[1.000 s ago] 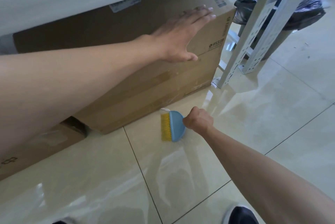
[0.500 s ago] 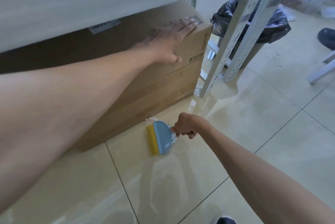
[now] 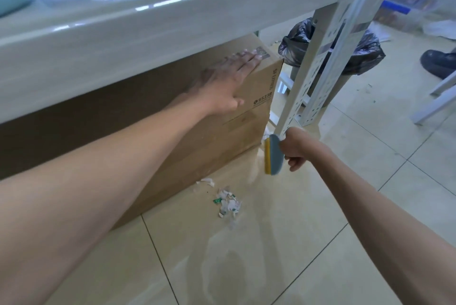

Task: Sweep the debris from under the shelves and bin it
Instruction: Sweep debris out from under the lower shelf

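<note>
A small pile of white and green paper scraps (image 3: 228,202) lies on the floor tiles in front of a large cardboard box (image 3: 202,146) that sits under the white shelf (image 3: 123,42). My left hand (image 3: 227,82) presses flat on the box's upper right corner with straight fingers. My right hand (image 3: 294,150) grips the handle of a blue hand brush with yellow bristles (image 3: 272,155), held just right of the box's lower corner, beside the shelf's metal leg. A bin lined with a black bag (image 3: 365,50) stands behind the shelf leg.
The perforated white shelf upright (image 3: 318,70) rises just behind the brush. A dark shoe (image 3: 438,62) and a white frame leg (image 3: 434,104) are at the right edge. Beige tiled floor spreads to the right and in front.
The view has risen, showing the shelf top. My right hand has carried the brush rightward to the box corner, uncovering a pile of scraps on the floor. My left hand stays on the box.
</note>
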`<state>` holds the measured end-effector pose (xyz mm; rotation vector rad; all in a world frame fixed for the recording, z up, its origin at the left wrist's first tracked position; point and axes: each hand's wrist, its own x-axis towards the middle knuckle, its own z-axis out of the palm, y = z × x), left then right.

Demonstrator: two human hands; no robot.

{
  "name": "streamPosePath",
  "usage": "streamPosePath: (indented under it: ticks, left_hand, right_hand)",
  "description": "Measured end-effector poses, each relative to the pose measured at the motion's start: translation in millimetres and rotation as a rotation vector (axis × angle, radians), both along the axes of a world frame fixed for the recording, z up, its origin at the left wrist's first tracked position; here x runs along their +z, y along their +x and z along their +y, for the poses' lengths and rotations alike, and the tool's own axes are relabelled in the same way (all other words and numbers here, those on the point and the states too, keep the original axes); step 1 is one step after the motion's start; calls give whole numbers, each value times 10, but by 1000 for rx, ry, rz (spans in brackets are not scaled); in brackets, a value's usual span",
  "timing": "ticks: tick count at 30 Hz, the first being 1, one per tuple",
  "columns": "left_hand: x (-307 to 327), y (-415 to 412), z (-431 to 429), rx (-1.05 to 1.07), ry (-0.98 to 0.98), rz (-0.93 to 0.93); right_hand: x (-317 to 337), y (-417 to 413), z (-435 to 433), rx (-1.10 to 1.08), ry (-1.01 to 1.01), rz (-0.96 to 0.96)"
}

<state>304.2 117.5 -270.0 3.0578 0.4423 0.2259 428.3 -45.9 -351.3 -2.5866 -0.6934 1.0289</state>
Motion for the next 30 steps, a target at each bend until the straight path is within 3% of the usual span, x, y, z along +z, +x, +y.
streamPosePath:
  ticks: [8,21,30]
  left_hand:
    - [-42,16,53,-24,53,-52]
    - [-52,30,44,-21,56,-97]
    - [-19,-1,4,-13,54,-90]
  right_hand:
    - [-442,199,228,126,130,-457]
    - [-1096,339,455,158,302,-358]
    - [-906,339,350,186,139,-354]
